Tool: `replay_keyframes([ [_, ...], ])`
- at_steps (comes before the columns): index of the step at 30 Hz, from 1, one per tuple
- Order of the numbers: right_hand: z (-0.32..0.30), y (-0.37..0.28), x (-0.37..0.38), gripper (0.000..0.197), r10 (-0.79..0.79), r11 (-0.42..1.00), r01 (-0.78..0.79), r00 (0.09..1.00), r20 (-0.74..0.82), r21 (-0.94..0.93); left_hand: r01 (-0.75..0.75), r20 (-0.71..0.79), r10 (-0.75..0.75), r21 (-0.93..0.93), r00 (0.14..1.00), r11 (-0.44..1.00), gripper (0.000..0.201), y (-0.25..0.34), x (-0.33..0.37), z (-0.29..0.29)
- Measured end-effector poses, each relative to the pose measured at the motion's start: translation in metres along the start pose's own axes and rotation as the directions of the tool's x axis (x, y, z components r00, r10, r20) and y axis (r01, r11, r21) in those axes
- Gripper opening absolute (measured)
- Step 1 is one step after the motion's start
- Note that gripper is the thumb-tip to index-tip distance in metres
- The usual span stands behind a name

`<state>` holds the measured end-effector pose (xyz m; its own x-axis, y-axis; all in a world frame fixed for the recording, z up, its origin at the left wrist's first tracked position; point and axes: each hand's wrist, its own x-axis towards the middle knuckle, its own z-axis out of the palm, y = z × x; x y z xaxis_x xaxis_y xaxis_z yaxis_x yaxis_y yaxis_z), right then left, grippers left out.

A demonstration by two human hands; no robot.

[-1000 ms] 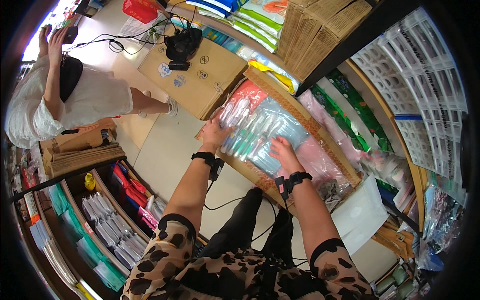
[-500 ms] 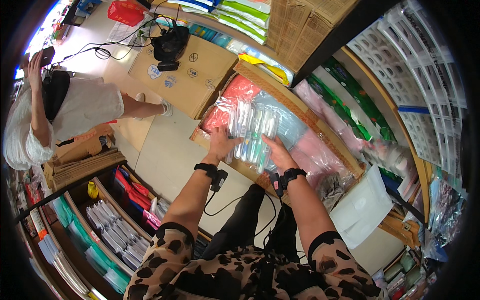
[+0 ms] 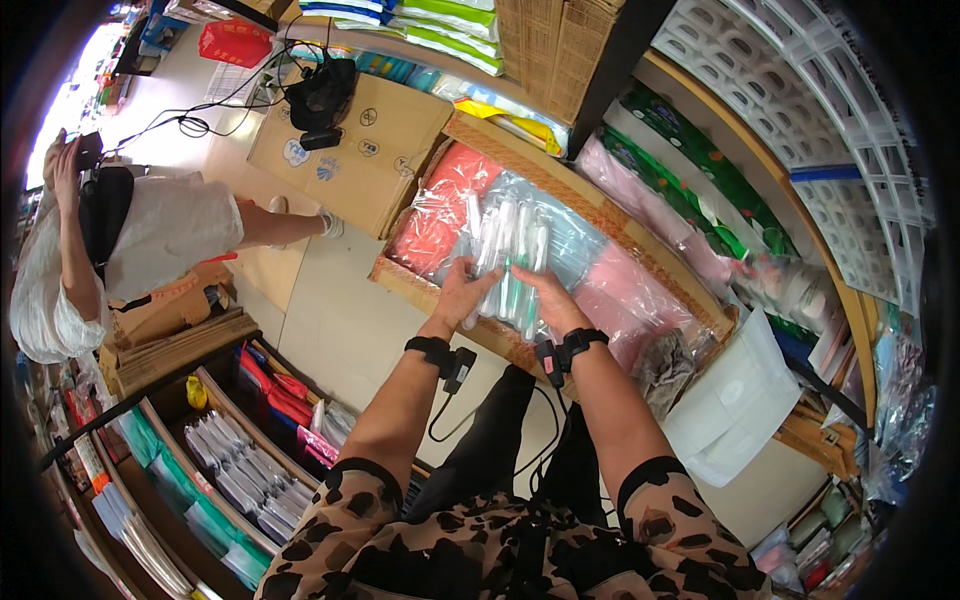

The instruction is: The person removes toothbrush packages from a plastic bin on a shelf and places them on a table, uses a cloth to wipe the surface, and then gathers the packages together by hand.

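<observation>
A row of toothbrushes in clear plastic cases (image 3: 509,238) is gathered between my two hands, with several green and white handles showing through. My left hand (image 3: 464,296) closes on the row's left side, its thumb laid across the front. From the other side my right hand (image 3: 550,300) grips it, thumb pointing inward and fingers partly hidden behind. Beneath the toothbrushes lies an open carton (image 3: 668,268) of plastic-wrapped packs: a red pack (image 3: 440,205) on the left, a light blue pack (image 3: 572,240) in the middle and a pink pack (image 3: 625,295) on the right.
A closed cardboard box (image 3: 350,130) with a black bag (image 3: 322,92) and cables stands beyond, at left. A person in white (image 3: 170,225) stands at far left. Divided bins (image 3: 165,395) of packaged goods lie lower left. Shelves with green packs (image 3: 700,160) rise at right, above a white sheet (image 3: 735,400).
My hands have drawn closer together, squeezing the toothbrushes into a tighter row. The whole view has shifted slightly. The person at left has brought both hands together at the dark object they hold.
</observation>
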<state>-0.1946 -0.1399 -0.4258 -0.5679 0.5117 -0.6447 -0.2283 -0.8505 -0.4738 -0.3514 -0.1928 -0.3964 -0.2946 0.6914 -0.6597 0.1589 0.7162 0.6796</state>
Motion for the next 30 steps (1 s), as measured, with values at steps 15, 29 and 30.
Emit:
replay_keyframes([
  [15,-0.017,-0.008,-0.034,0.040,0.123,0.986,-0.138,0.981,0.147,0.091,0.191,0.322,-0.047,-0.433,0.946,0.881,0.060,0.007,-0.013,0.018],
  [29,-0.081,-0.027,-0.152,0.042,0.104,0.951,-0.109,0.994,0.034,0.288,0.182,0.570,0.056,-0.352,0.820,0.918,0.070,0.040,-0.061,0.105],
  [30,-0.091,-0.021,-0.155,0.041,0.107,0.939,-0.096,0.994,-0.017,0.330,0.204,0.600,0.003,-0.277,0.800,0.939,0.074,0.037,-0.058,0.115],
])
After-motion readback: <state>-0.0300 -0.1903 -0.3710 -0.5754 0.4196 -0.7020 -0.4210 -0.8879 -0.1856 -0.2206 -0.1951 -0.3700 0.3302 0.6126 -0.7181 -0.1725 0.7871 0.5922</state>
